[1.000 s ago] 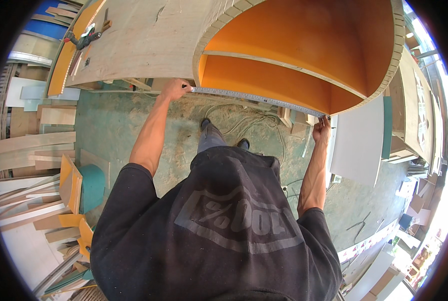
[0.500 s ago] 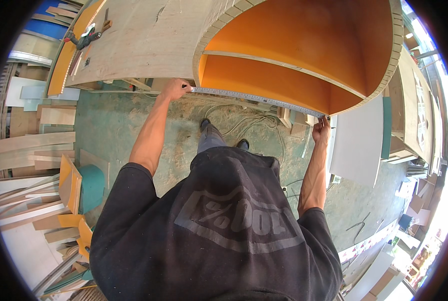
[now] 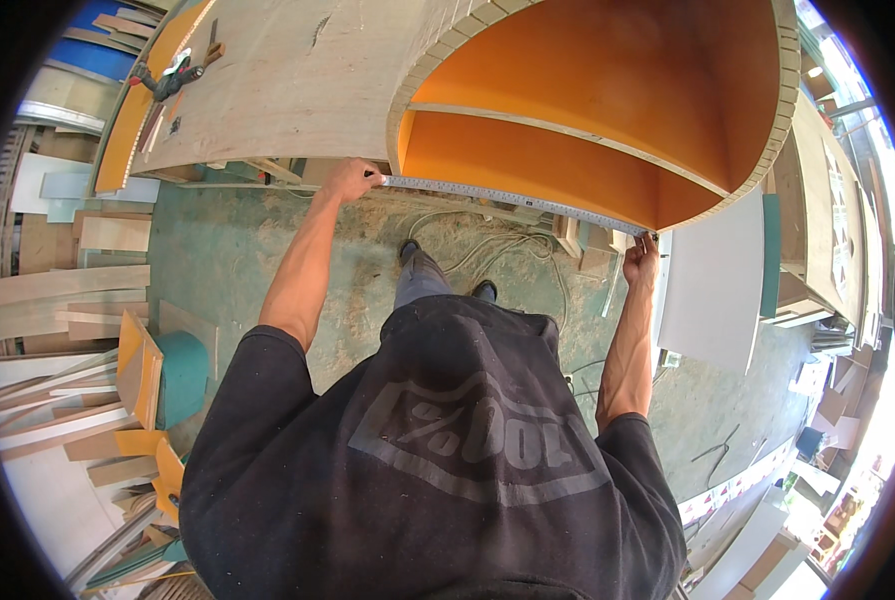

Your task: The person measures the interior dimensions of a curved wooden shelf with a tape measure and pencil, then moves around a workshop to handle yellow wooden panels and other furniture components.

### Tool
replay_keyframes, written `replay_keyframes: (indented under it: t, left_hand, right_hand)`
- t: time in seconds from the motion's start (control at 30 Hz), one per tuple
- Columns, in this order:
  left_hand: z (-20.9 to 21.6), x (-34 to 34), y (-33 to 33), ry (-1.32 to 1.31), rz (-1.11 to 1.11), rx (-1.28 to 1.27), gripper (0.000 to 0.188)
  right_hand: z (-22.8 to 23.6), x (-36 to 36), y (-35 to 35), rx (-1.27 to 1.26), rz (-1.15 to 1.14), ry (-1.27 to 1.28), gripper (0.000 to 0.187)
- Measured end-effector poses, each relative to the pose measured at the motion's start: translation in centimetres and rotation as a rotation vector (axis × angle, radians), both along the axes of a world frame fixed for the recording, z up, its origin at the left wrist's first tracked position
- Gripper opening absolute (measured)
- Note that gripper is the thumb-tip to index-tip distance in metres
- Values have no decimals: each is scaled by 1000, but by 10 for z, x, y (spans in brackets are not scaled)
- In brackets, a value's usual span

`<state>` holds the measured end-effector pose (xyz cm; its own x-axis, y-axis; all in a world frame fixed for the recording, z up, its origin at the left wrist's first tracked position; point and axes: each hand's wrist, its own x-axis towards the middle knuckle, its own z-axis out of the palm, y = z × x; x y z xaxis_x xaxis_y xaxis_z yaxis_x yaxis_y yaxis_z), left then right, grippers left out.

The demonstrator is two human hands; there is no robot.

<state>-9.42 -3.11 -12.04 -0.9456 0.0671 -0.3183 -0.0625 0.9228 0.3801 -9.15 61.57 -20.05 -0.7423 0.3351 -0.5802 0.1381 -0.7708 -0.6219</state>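
Note:
A silver tape measure [image 3: 507, 199] is stretched along the near edge of a round-ended wooden cabinet [image 3: 557, 160] with an orange interior. My left hand [image 3: 349, 181] is closed on one end of it, beside the opening's left edge, where a small dark part shows at the fingers. At the opening's right edge, my right hand [image 3: 642, 260] pinches the other end. Just which part of the tape each hand grips is partly hidden by the fingers. Across the orange opening runs a pale-edged shelf [image 3: 567, 131].
On the wooden top at the far left lies a power drill [image 3: 170, 76]. Boards and offcuts [image 3: 67, 300] are stacked along the left. A white panel [image 3: 712, 285] leans to the right of the cabinet. Cables [image 3: 512, 240] and sawdust lie on the green floor [image 3: 367, 270].

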Motion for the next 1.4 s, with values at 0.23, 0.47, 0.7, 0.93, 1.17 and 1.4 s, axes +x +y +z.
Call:
replay_keyframes:
  t: [0.23, 0.47, 0.7, 0.93, 1.17, 1.4]
  left_hand:
    - [3, 1, 2, 57, -15, 7, 28]
    - [11, 2, 5, 9, -3, 13, 29]
    - [8, 1, 4, -16, 8, -8, 30]
    - [9, 1, 5, -32, 18, -5, 32]
    - [3, 1, 3, 45, 27, 16, 31]
    - [1, 1, 2, 50, 15, 20, 32]
  right_hand:
    - [1, 3, 0, -24, 40, 62, 9]
    - [-1, 2, 1, -20, 31, 54, 8]
    - [-2, 1, 0, -1, -20, 16, 8]
    - [-2, 1, 0, -6, 17, 48, 8]
    - [1, 2, -1, -15, 28, 69, 8]
    - [3, 2, -4, -4, -1, 24, 8]
